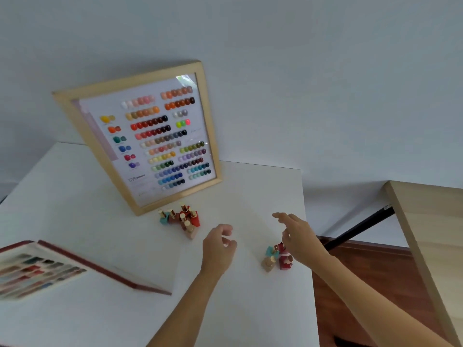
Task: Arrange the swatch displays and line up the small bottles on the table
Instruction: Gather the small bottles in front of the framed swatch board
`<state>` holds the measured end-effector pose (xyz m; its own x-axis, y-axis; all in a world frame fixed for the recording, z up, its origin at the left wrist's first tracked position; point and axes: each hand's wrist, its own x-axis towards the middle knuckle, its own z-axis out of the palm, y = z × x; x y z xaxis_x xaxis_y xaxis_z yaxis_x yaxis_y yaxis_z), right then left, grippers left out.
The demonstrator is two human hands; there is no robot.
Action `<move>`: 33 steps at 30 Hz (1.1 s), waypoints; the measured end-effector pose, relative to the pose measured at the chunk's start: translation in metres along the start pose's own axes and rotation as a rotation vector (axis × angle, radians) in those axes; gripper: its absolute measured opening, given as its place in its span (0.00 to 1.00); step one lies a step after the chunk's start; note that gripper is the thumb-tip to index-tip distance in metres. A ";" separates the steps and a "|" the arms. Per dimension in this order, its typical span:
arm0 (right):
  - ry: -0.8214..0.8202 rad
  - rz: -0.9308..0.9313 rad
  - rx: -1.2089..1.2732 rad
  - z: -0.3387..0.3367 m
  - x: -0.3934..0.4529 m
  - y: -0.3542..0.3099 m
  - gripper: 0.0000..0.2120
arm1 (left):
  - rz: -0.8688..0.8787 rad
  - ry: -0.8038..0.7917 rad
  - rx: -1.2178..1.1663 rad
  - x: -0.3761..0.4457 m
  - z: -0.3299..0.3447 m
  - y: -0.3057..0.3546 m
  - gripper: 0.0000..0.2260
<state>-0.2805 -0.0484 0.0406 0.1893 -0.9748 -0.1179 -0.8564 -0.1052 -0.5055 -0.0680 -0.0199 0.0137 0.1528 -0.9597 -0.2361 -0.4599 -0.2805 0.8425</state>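
A wooden-framed swatch display (147,136) leans upright against the wall at the back of the white table (75,196). Several small gold-capped bottles (181,219) cluster at its base. A second small group of bottles (275,257), teal, beige and red, stands near the table's right edge. A red-edged swatch book (37,269) lies open at the left. My left hand (219,244) hovers between the two bottle groups, fingers curled and holding nothing. My right hand (298,236) is above the right group, fingers spread, partly hiding those bottles.
The table's right edge drops to a brown wooden floor (363,284). A light wooden tabletop (431,234) with a black leg (358,229) stands at the right. The grey wall rises behind the table.
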 end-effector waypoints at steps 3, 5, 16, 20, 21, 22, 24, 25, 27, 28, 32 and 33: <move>0.011 -0.103 0.057 0.009 0.023 -0.025 0.22 | -0.039 0.353 -0.071 0.004 -0.023 -0.007 0.12; -0.026 -0.173 0.079 0.019 0.037 -0.042 0.20 | -0.093 0.510 -0.073 0.010 -0.036 -0.014 0.14; -0.257 -0.282 0.072 0.066 0.109 -0.115 0.20 | -0.184 0.444 0.169 0.042 -0.050 -0.038 0.22; -0.303 -0.308 0.052 0.076 0.129 -0.130 0.21 | -0.134 0.450 0.191 0.044 -0.052 -0.041 0.16; -0.320 -0.320 0.049 0.079 0.132 -0.133 0.21 | -0.122 0.459 0.189 0.043 -0.053 -0.042 0.14; -0.338 -0.331 0.046 0.081 0.135 -0.136 0.22 | -0.110 0.468 0.184 0.042 -0.053 -0.042 0.13; -0.374 -0.346 0.036 0.086 0.139 -0.142 0.23 | -0.090 0.480 0.174 0.042 -0.054 -0.045 0.12; -0.388 -0.353 0.029 0.089 0.141 -0.145 0.24 | -0.084 0.485 0.172 0.042 -0.055 -0.046 0.12; -0.399 -0.373 0.009 0.094 0.144 -0.151 0.26 | -0.086 0.492 0.177 0.042 -0.058 -0.049 0.11; -0.400 -0.383 -0.006 0.096 0.145 -0.154 0.26 | -0.092 0.490 0.179 0.042 -0.059 -0.051 0.11; -0.388 -0.412 -0.044 0.108 0.148 -0.162 0.25 | -0.120 0.488 0.183 0.042 -0.060 -0.051 0.11; -0.381 -0.420 -0.056 0.111 0.149 -0.164 0.23 | -0.128 0.489 0.185 0.042 -0.060 -0.051 0.11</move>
<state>-0.0591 -0.1545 0.0110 0.6700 -0.7083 -0.2220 -0.6924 -0.4886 -0.5309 0.0142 -0.0443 -0.0098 0.5865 -0.8089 -0.0411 -0.5506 -0.4353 0.7123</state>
